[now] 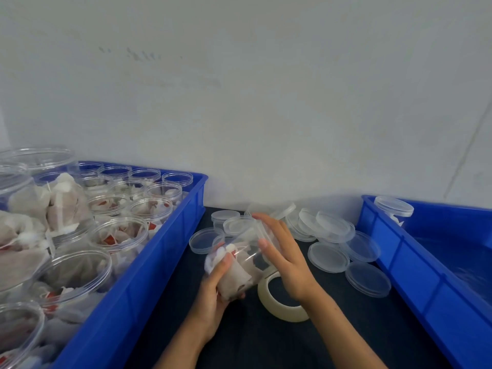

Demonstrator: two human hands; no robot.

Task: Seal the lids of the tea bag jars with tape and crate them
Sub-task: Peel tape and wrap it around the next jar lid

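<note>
At the far left a blue crate (159, 251) stands packed with open jars of tea bags. Between the crates, the left hand (213, 296) wraps its fingers (222, 265) around a tilted clear jar (239, 262) of tea bags. The right hand (285, 254) cups the jar's top, fingers loosely spread. A tape roll (279, 310) lies just beneath, loose lids (328, 257) beyond, and another crate (426, 275) sits right.

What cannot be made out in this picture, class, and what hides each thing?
- Head view: whether the held jar has its lid on; the right hand covers its top.
- Tape roll: partly behind the right wrist.
- Right crate: cut off by the frame edge.
- Left crate: near jars blurred.
</note>
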